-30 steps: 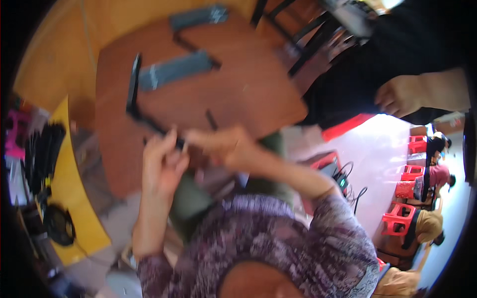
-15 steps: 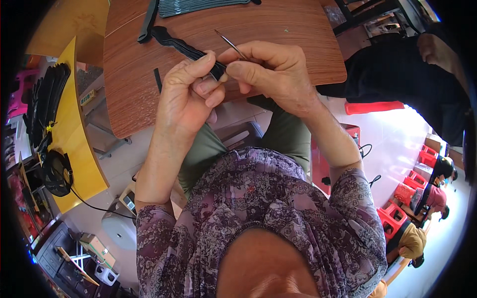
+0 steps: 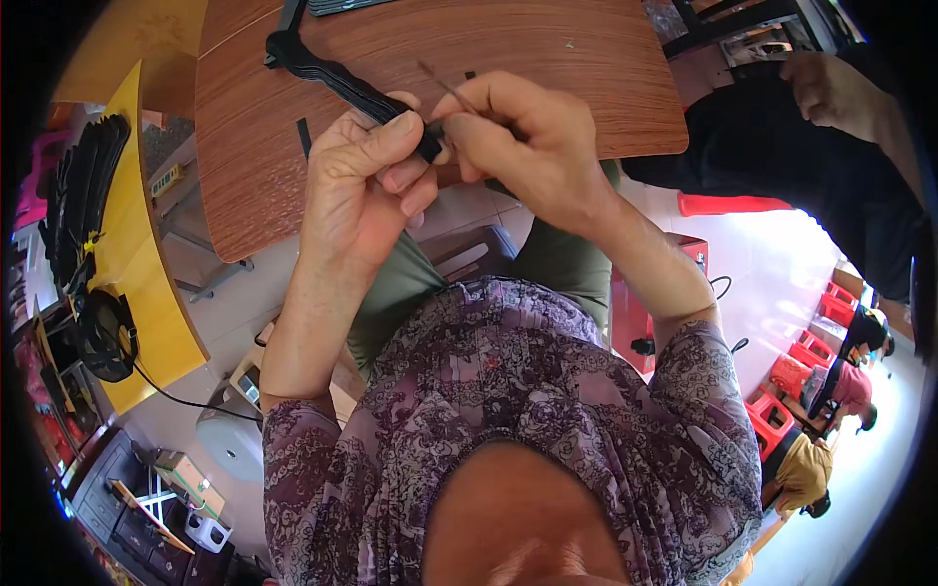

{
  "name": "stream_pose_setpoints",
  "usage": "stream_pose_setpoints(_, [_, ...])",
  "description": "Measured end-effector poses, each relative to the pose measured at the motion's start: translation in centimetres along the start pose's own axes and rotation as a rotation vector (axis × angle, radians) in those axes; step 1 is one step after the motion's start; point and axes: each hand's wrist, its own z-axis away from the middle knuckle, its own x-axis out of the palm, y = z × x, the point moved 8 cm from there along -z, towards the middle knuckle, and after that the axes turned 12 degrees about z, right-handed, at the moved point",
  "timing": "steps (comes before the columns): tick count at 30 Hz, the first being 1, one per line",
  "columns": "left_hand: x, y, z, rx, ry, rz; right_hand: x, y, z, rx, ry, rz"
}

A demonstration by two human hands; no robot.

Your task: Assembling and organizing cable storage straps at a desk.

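A black band of several wavy layers (image 3: pixel 337 80) slants across the wooden table's near part. My left hand (image 3: pixel 357 181) is closed on its near end, thumb on top. My right hand (image 3: pixel 547 146) pinches a thin pointed metal tool (image 3: pixel 437 80), blurred by motion, whose exact kind I cannot make out. The right fingertips meet the band's end beside my left thumb, and the contact spot is partly hidden. A short black strip (image 3: pixel 304 136) lies on the table left of my left hand. A small dark scrap (image 3: pixel 470 75) lies just beyond my right hand.
The brown wooden table (image 3: pixel 576 59) carries a grey ribbed bundle (image 3: pixel 342 5) at its far edge. To the left, a yellow board (image 3: pixel 156 322) bears black bundles (image 3: pixel 83 195) and a black fan (image 3: pixel 106 335). A person in dark clothes (image 3: pixel 782 156) is close on the right.
The band's far end has shifted a little left and up in view. My right fingers have curled in more, and the tool is now blurred. A dark scrap shows beyond my right hand.
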Motion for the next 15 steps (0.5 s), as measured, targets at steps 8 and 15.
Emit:
stream_pose_setpoints(8, [-0.1,-0.7,0.9,-0.099,-0.019,-0.143,0.0,-2.7,0.7,-0.318,-0.147,0.167])
stream_pose_setpoints(15, [0.5,-0.9,2.7,-0.18,0.095,-0.165,0.5,-3.9,1.7,-0.493,-0.207,0.223])
